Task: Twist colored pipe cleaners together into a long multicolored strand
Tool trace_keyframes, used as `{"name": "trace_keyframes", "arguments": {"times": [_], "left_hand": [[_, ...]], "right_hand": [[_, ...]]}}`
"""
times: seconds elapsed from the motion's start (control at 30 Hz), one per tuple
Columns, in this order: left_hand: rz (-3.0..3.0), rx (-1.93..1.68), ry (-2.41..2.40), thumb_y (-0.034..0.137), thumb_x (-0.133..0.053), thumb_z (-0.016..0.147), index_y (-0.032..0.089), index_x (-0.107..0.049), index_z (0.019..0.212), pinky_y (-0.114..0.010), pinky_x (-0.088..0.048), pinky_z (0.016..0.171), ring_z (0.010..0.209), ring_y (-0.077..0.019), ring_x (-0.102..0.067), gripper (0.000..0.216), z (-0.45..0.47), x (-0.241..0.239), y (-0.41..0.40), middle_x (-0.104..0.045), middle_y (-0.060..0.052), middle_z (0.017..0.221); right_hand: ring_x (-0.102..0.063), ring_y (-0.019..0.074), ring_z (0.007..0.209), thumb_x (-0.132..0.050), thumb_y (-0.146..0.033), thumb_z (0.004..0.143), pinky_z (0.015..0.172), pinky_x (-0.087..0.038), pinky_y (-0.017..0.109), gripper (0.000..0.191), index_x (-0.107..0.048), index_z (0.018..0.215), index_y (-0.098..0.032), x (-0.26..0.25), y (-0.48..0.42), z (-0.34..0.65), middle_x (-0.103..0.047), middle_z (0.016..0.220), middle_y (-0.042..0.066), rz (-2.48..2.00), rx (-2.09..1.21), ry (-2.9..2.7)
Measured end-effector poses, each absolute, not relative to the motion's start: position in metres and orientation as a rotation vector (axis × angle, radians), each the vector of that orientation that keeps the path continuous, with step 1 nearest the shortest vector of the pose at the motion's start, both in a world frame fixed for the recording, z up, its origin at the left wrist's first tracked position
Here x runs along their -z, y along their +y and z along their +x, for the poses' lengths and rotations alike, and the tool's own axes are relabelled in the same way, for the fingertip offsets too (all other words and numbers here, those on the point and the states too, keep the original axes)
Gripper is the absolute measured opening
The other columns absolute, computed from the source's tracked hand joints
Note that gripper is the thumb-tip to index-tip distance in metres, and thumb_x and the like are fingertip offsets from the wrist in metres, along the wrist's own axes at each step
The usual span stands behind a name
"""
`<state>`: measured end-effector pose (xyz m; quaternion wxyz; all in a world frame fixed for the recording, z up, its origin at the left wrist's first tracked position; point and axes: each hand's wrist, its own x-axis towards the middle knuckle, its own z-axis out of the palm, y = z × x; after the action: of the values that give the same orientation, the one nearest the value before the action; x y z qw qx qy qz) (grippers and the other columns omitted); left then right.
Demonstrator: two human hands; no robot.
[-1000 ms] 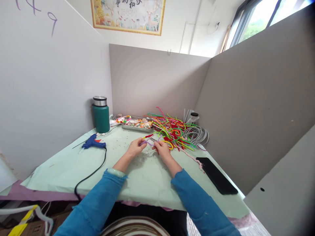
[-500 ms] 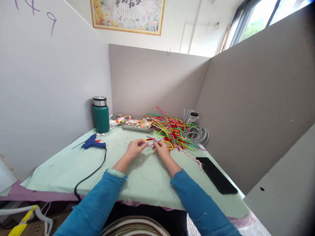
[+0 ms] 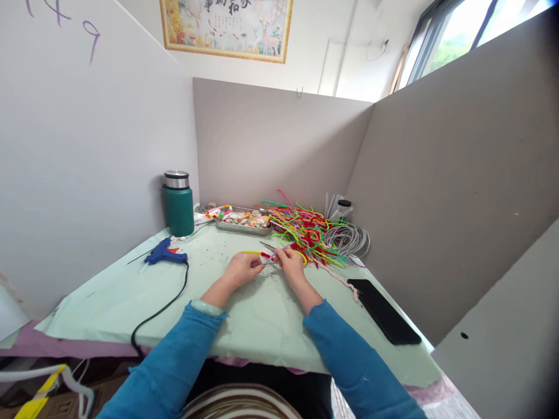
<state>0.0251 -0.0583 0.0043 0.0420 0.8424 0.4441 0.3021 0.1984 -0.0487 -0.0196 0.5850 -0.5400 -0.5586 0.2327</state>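
Observation:
Over the middle of the table, my left hand (image 3: 241,270) is closed with thumb and fingertips pinching a purple pipe cleaner (image 3: 271,258). My right hand (image 3: 291,266) pinches the same pipe cleaner a little farther right, its short end rising past the fingers. Just beyond my fingers a yellow and red piece (image 3: 252,252) shows, partly covered by my left hand. A pair of scissors (image 3: 267,246) lies behind my right hand, blades pointing left and yellow handle partly hidden; I cannot tell whether the hand touches it.
A heap of coloured pipe cleaners (image 3: 305,224) and a grey coil (image 3: 348,240) lie behind. A metal tray (image 3: 244,228) holds small pieces. On the left are a green bottle (image 3: 179,210) and a blue glue gun (image 3: 162,253) with its cord; a black phone-like slab (image 3: 384,311) lies right.
My left hand has dropped slightly and my right hand has shifted a little right and up. The purple pipe cleaner now crosses between them, and more of the yellow piece shows.

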Motion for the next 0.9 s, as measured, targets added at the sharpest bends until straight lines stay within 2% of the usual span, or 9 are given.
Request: {"name": "trace_keyframes", "arguments": {"times": [0.13,0.33,0.6,0.77,0.9], "left_hand": [[2.685,-0.833,1.36,0.032,-0.051,0.075,0.018,-0.065,0.066,-0.022,-0.027,0.055,0.056,-0.0117,-0.049,0.022,0.026,-0.005,-0.06,-0.062,-0.002,0.06],[2.684,-0.761,1.354,0.031,-0.052,0.073,0.019,-0.067,0.068,-0.023,-0.029,0.057,0.059,-0.0126,-0.051,0.019,0.027,-0.003,-0.059,-0.063,-0.002,0.062],[2.423,-0.77,1.486,0.049,-0.049,0.075,0.02,-0.067,0.063,-0.022,-0.021,0.048,0.048,-0.0094,-0.04,0.036,0.025,0.001,-0.053,-0.053,0.001,0.049],[2.313,-0.942,1.428,0.051,-0.045,0.077,0.023,-0.069,0.088,-0.021,-0.026,0.049,0.05,-0.0108,-0.045,0.039,0.025,-0.002,-0.053,-0.058,0.001,0.053],[2.215,-0.967,1.366,0.048,-0.046,0.076,0.021,-0.07,0.089,-0.021,-0.03,0.051,0.05,-0.0113,-0.049,0.038,0.024,-0.003,-0.052,-0.059,0.001,0.053]], "right_hand": [[-0.05,0.0121,0.052,-0.051,-0.045,0.076,0.053,-0.036,0.023,0.035,-0.062,0.058,-0.016,0.012,-0.055,0.193,-0.06,0.055,0.0,-1.211,-0.457,-1.394],[-0.055,0.0141,0.056,-0.054,-0.041,0.076,0.055,-0.041,0.025,0.031,-0.066,0.062,-0.016,0.008,-0.061,0.182,-0.065,0.06,0.003,-1.064,-0.59,-1.402],[-0.056,0.0145,0.061,-0.058,-0.036,0.073,0.061,-0.044,0.025,0.024,-0.067,0.064,-0.016,-0.003,-0.077,0.177,-0.065,0.063,0.003,-0.92,-0.766,-1.481],[-0.053,0.0143,0.061,-0.057,-0.04,0.071,0.06,-0.042,0.024,0.025,-0.066,0.068,-0.017,-0.003,-0.076,0.179,-0.061,0.062,0.002,-0.947,-0.785,-1.447],[-0.049,0.013,0.059,-0.055,-0.042,0.072,0.057,-0.04,0.024,0.029,-0.065,0.071,-0.016,-0.001,-0.073,0.18,-0.058,0.061,0.002,-0.94,-0.814,-1.44]]}}
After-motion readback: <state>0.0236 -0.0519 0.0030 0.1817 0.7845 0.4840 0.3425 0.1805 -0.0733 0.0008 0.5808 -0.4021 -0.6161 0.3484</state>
